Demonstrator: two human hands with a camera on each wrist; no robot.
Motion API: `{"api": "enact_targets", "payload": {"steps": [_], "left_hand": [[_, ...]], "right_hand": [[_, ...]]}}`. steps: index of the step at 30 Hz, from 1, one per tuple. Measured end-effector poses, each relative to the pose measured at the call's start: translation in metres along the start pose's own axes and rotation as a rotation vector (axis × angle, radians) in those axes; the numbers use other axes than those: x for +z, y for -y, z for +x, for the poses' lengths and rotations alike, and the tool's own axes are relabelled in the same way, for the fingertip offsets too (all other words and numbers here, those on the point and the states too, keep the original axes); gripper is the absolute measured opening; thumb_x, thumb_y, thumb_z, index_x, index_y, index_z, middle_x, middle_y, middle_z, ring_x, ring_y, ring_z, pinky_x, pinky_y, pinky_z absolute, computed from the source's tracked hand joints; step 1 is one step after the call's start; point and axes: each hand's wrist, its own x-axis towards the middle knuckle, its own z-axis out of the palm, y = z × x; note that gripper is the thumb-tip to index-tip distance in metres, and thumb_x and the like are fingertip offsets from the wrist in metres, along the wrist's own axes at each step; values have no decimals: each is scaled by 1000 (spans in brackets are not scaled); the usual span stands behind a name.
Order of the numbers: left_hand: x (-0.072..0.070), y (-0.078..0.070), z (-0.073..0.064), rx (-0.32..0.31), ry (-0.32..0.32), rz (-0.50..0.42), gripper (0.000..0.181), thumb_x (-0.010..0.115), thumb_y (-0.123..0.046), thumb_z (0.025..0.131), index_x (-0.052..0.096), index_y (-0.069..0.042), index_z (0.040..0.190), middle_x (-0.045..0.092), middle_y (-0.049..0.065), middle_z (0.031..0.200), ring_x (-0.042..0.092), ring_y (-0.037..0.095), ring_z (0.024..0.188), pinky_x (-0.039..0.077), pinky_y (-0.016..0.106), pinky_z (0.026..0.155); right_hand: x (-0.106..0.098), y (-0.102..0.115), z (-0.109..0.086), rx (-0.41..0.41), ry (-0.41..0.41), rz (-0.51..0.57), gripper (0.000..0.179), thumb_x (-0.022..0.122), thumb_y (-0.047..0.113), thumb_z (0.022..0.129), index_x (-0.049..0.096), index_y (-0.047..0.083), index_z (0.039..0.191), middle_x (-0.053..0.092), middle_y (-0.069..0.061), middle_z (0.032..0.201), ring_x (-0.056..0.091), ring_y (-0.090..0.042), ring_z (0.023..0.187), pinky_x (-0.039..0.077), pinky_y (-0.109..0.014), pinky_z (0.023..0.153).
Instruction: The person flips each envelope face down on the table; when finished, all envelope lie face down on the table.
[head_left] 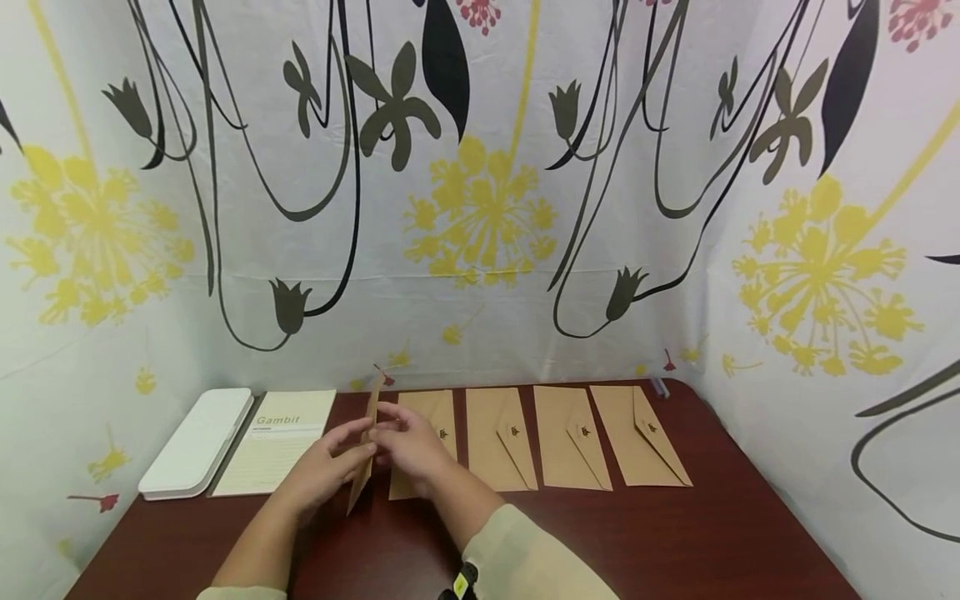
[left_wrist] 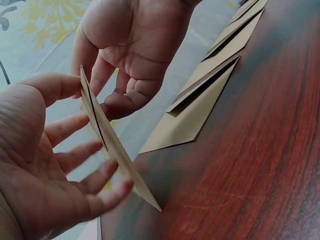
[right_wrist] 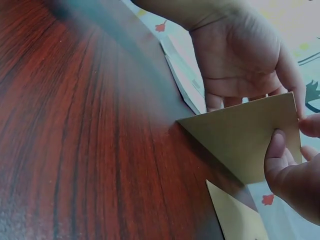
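A brown kraft paper envelope (head_left: pixel 372 404) stands on edge between both hands, a lower corner near the tabletop. My right hand (head_left: pixel 412 450) pinches it by its far end; the thumb lies on its plain face in the right wrist view. On the other side, my left hand (head_left: pixel 322 471) touches it with loosely spread fingers, its thumb by the edge. In the left wrist view, the flap slit of the held envelope (left_wrist: pixel 135 182) faces the left fingers. Just right of the hands, another envelope (head_left: pixel 442 408) lies flat, partly hidden by the right hand.
Several more matching envelopes (head_left: pixel 498 408) lie in a row to the right, flaps up. A cream notepad (head_left: pixel 273 458) marked Gambit and a white flat case (head_left: pixel 197 442) lie at the left. A small grey object (head_left: pixel 660 387) sits near the back right corner of the dark red table (head_left: pixel 660 542).
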Motion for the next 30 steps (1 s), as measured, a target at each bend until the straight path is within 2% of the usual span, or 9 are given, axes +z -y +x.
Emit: {"api": "enact_targets", "payload": {"steps": [4,8,12,15,19,22,24,27,30], "left_hand": [[-1,-5,-3,-6,-54,-43,57,69,-29,103,55,-11,156,52,19,163,67,29,133,61,43,105],[-5,-12,-4,-16,-130,-10,51,66,-25,102,60,-13,151,61,14,155,66,25,127,59,34,100],[-11,-16,-5,-19,-200,17,50,67,-21,100,63,-14,149,63,14,153,64,27,127,57,28,92],[-17,-16,-5,-28,-232,-8,53,66,-15,98,61,-13,151,59,15,157,65,26,127,57,24,85],[-24,-13,-6,-54,-276,-23,54,66,-15,98,61,-12,152,61,20,154,71,17,109,59,24,74],[-29,-9,-5,-69,-298,-19,55,66,-14,97,61,-10,151,62,22,152,71,10,91,59,27,69],[-32,-6,-4,-75,-309,0,56,65,-12,95,60,-8,151,62,23,152,71,9,87,58,27,66],[-35,1,-2,-84,-314,52,58,62,-10,93,59,-4,151,60,20,155,72,16,99,56,25,65],[-37,8,0,-90,-298,133,58,59,-11,95,56,-1,152,60,21,155,69,33,126,60,29,83]], "right_hand": [[3,1,-1,5,9,-1,51,66,15,105,57,14,154,71,-11,125,70,-14,88,62,-30,81],[7,0,-3,18,17,-16,45,65,18,106,61,17,151,73,-5,122,74,-20,97,63,-32,82],[9,-5,-3,64,27,-46,44,65,26,107,62,18,150,72,-5,132,75,-24,108,65,-38,89],[10,-10,-2,98,25,-59,48,65,30,106,59,18,153,67,-9,143,73,-24,115,63,-46,98],[9,-15,1,118,20,-55,57,65,31,106,52,13,159,58,-17,156,68,-33,130,59,-53,107],[7,-17,2,116,19,-46,63,64,29,106,45,8,162,52,-23,160,62,-41,138,56,-55,112],[5,-17,2,111,22,-45,65,63,29,106,42,6,164,50,-26,162,58,-43,142,53,-56,114],[2,-14,1,105,27,-50,68,62,28,106,38,4,165,48,-28,162,55,-45,145,51,-56,117],[-1,-12,-1,97,32,-62,69,61,27,106,36,4,166,49,-29,161,54,-45,146,50,-56,118]]}}
